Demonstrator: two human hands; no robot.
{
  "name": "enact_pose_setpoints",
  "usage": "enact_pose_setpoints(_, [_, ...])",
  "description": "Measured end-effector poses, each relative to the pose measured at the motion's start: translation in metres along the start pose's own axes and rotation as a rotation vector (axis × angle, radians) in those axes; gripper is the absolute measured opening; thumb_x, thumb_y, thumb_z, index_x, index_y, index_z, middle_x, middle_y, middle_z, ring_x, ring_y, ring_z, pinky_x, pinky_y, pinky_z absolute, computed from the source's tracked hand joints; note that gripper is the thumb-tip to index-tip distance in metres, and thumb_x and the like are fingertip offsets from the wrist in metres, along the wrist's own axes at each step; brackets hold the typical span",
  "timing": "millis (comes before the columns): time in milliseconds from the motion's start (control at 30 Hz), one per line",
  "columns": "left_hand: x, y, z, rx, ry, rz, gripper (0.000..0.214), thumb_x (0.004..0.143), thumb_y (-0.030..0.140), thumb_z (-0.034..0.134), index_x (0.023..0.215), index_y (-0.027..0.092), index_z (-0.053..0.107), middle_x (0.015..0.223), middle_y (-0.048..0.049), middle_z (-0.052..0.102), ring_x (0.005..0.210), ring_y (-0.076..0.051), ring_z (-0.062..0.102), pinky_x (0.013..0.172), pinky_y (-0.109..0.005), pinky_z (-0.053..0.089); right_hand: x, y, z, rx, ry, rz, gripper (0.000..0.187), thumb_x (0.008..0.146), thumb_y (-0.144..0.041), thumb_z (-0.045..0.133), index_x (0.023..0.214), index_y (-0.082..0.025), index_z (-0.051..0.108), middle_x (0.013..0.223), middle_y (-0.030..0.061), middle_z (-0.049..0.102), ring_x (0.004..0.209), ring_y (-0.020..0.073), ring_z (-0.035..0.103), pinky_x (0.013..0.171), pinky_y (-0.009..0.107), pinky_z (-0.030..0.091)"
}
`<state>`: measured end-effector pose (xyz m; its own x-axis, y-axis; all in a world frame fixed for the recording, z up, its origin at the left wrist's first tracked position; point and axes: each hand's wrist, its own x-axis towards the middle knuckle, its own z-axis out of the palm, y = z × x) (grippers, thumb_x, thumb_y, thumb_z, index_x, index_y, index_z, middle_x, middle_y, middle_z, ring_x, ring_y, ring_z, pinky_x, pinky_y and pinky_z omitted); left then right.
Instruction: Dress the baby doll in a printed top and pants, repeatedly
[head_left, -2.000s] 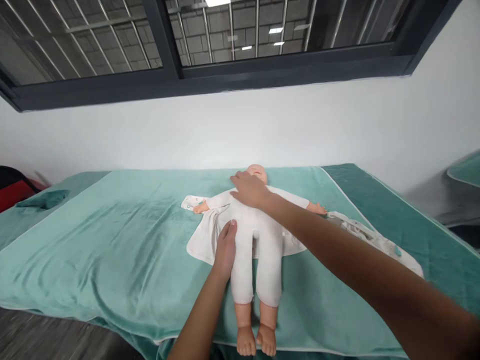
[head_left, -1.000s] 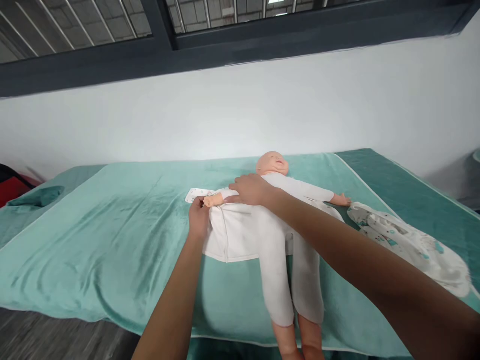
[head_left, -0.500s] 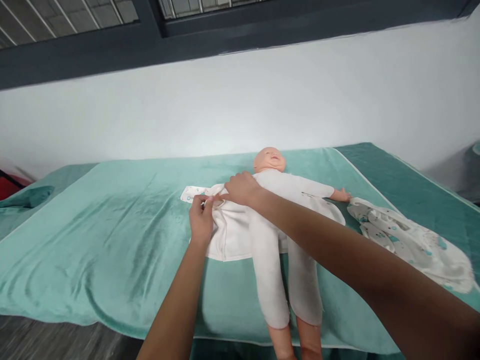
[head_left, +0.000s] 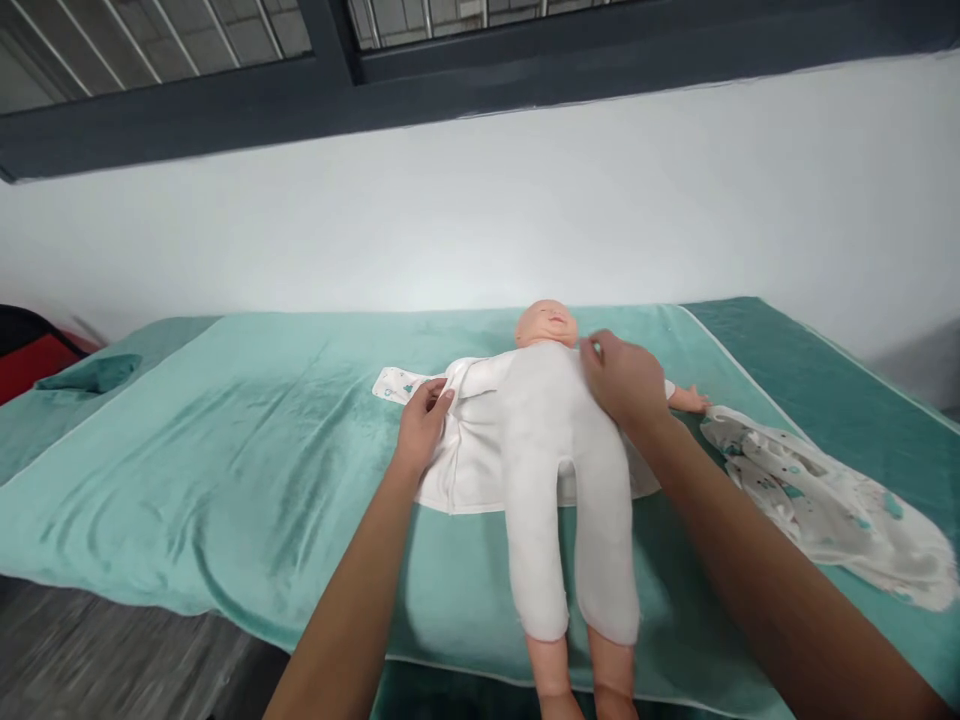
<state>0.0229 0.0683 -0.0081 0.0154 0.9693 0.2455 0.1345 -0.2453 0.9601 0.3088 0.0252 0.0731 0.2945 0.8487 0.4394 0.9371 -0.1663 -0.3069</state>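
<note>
A baby doll [head_left: 551, 430] in a white body lies face up on a teal blanket [head_left: 225, 450], head toward the wall. Under it spreads an open white garment [head_left: 469, 470] with a patterned sleeve end at the left. My left hand [head_left: 424, 420] rests on the garment's left sleeve beside the doll's arm, fingers curled against the cloth. My right hand [head_left: 622, 385] lies on the doll's far shoulder, fingers bent and pressed onto it. The doll's feet hang over the near edge of the table.
A crumpled white cloth with teal prints [head_left: 817, 500] lies to the right of the doll. A small dark-teal folded piece [head_left: 90, 375] sits at the far left, beside something red [head_left: 30, 360]. A white wall and a dark window frame stand behind.
My right hand has crossed from the doll's left arm to its right shoulder. The doll's left arm is now inside the sleeve. My left hand stays at that sleeve.
</note>
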Motion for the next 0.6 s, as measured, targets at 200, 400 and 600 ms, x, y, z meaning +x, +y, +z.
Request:
enact_pose_setpoints(200, [0.000, 0.020, 0.012, 0.084, 0.006, -0.052, 0.031, 0.084, 0.039, 0.065, 0.106, 0.019, 0.074, 0.112, -0.0080, 0.075, 0.103, -0.023, 0.067, 0.097, -0.036, 0.048, -0.021, 0.049, 0.024, -0.015, 0.019, 0.029, 0.040, 0.102, -0.039, 0.043, 0.127, -0.021, 0.069, 0.077, 0.0101, 0.074, 0.069, 0.0251, 0.063, 0.065, 0.031, 0.031])
enact_pose_setpoints(400, [0.012, 0.046, 0.036, 0.016, 0.062, -0.106, 0.024, 0.079, 0.036, 0.067, 0.091, 0.017, 0.076, 0.093, -0.0051, 0.076, 0.088, -0.021, 0.066, 0.086, -0.033, 0.047, -0.021, 0.043, 0.027, 0.505, -0.154, -0.132, 0.050, 0.099, -0.043, 0.044, 0.142, -0.023, 0.058, 0.098, 0.0093, 0.076, 0.086, 0.0257, 0.069, 0.079, 0.037, 0.049])
enact_pose_setpoints(600, [0.024, 0.069, 0.036, -0.068, 0.139, -0.187, 0.020, 0.070, 0.032, 0.071, 0.082, 0.016, 0.075, 0.076, -0.0006, 0.071, 0.071, -0.015, 0.059, 0.068, -0.027, 0.044, -0.034, 0.032, 0.037, 1.007, -0.519, -0.193, 0.066, 0.096, -0.044, 0.051, 0.157, -0.027, 0.034, 0.133, 0.0094, 0.065, 0.109, 0.0227, 0.066, 0.098, 0.042, 0.053])
